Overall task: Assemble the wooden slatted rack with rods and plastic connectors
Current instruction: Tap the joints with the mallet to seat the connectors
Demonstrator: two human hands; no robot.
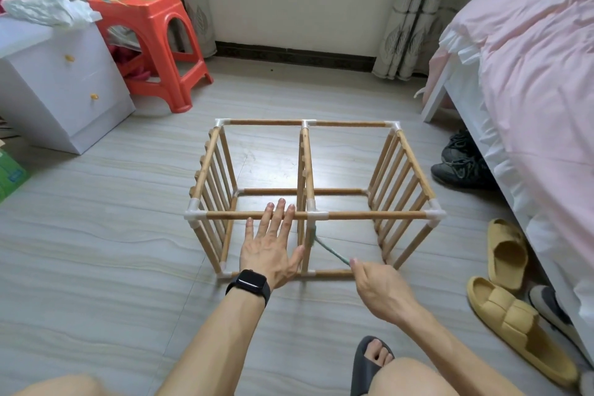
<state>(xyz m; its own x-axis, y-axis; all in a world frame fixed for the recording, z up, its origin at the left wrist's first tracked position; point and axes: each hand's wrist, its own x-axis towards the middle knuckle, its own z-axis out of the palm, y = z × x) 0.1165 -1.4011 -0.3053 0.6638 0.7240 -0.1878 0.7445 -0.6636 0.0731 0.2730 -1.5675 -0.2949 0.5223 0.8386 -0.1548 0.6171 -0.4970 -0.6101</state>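
Left hand (269,246) rests flat on a top rod (369,215) of the rack (308,164), right hand (381,288) pinches a green cord (331,251).

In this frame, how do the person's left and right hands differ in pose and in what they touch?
The left hand lies flat, fingers straight across the front top rod. The right hand is curled, pinching a green cord that runs up to just below the middle connector. The left hand's wrist wears a black watch, while the right hand's wrist is bare. Both are at the near side of the rack.
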